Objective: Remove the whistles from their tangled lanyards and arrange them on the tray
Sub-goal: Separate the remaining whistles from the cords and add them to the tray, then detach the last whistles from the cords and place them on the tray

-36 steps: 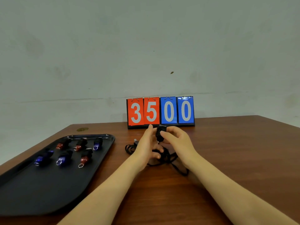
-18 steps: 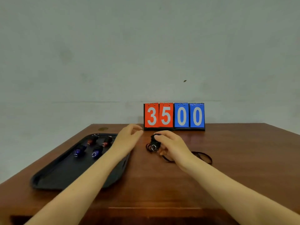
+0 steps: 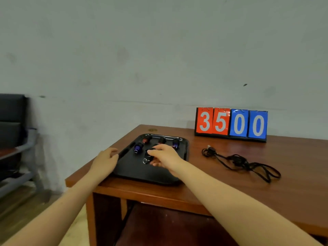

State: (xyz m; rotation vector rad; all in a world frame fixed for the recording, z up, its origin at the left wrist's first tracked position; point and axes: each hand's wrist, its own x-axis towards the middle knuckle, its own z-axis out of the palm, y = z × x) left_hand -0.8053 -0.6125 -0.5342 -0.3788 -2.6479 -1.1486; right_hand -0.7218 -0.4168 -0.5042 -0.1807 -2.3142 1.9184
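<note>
Right hand (image 3: 166,158) grip holds a black whistle (image 3: 149,154) over the tray (image 3: 184,148), apparently touching it; left hand (image 3: 104,161) grip relaxed.

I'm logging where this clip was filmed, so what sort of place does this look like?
Probably a plain office or sports-club back room: a bare painted wall, a wooden desk carrying a flip scoreboard reading 3500, and a black chair at left.

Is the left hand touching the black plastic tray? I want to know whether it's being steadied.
Touching. The head view shows the left hand resting against the black plastic tray at its left rim, no gap visible.
</note>
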